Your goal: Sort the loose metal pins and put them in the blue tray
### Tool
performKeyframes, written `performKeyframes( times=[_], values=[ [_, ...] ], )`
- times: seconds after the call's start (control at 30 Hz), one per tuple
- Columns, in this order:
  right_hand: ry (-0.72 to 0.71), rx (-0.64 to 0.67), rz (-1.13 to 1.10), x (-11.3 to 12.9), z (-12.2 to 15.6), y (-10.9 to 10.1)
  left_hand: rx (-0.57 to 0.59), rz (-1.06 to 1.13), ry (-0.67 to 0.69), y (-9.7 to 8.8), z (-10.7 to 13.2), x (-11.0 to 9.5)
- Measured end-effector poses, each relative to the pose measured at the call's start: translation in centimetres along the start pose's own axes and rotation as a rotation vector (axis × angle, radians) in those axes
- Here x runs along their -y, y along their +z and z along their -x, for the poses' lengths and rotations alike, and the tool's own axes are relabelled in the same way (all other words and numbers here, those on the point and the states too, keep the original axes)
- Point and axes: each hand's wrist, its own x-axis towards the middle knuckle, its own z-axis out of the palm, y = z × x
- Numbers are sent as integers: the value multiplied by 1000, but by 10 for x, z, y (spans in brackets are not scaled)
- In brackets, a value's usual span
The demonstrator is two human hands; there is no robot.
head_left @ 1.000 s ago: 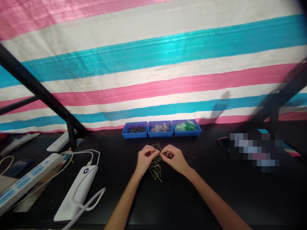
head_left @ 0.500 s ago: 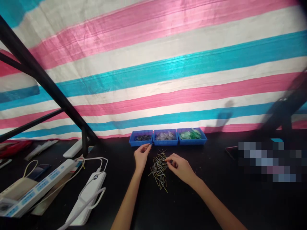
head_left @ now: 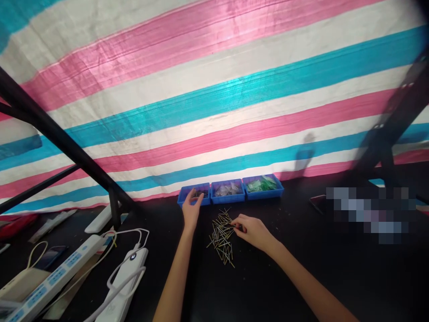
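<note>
My left hand [head_left: 191,209] is over the front of the left blue bin [head_left: 181,197], its thumb and fingers apart and nothing visible between them. Inside that bin lie dark thin pieces [head_left: 201,194], partly hidden by my fingers. A loose pile of thin metal rods [head_left: 221,237], some with yellowish ends, lies on the black table in front of the bins. At the pile's right edge, my right hand [head_left: 251,229] has its thumb and index finger pinched together. What is between those fingertips is too small to make out.
The middle blue bin [head_left: 228,200] holds clear plastic bags; the right one [head_left: 264,194] holds green bags. Power strips [head_left: 56,273] and a white block with cables [head_left: 125,286] lie at left. A black frame bar [head_left: 73,154] slants there. A phone [head_left: 317,203] lies at right.
My left hand has moved forward from before the bins to over the left bin. Its fingers have parted, and the small thin piece they held is out of sight. My right hand stays at the pile.
</note>
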Motion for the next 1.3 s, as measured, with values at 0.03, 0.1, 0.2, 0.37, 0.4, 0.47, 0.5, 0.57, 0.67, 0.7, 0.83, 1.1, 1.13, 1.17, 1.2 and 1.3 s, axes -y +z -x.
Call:
performKeyframes(
  times=[0.03, 0.1, 0.2, 0.37, 0.4, 0.47, 0.5, 0.57, 0.67, 0.7, 0.83, 1.1, 1.13, 1.17, 1.2, 1.3],
  values=[
    [17, -15, 15, -1, 0, 1, 0, -60, 65, -3, 6, -1],
    [64, -44, 51, -4, 0, 2, 5, -175, 187, -10, 19, 0],
    [128, -53, 101, -10, 0, 3, 63, -278, 221, -17, 39, 5],
    [144, -26, 91, -15, 0, 4, 250, -324, 121, -12, 66, 20],
    [148, -22, 84, -14, -1, 4, 278, -317, 93, -10, 69, 21],
    [152, -19, 70, -12, -1, 6, 324, -282, 37, -4, 75, 22],
    [150, -24, 61, -10, -1, 7, 341, -254, 11, -2, 76, 22],
    [144, -41, 45, -8, -1, 8, 355, -196, -43, 0, 78, 20],
    [130, -68, 14, -4, -1, 8, 341, -140, -83, 1, 76, 17],
    [134, -83, 0, -3, -1, 7, 341, -126, -74, 0, 75, 16],
    [170, -151, -101, 2, -2, 5, 366, -3, -95, 2, 78, 10],
    [145, -169, -451, 14, -4, 15, 529, 136, -278, 15, 99, -1],
    [146, -168, -473, 15, -4, 16, 518, 139, -276, 15, 99, -1],
    [150, -170, -491, 15, -4, 16, 511, 139, -274, 15, 99, -1],
    [154, -171, -507, 15, -4, 16, 509, 140, -271, 15, 99, -1],
    [160, -163, -541, 16, -3, 14, 506, 147, -248, 14, 97, 1]
  ],
)
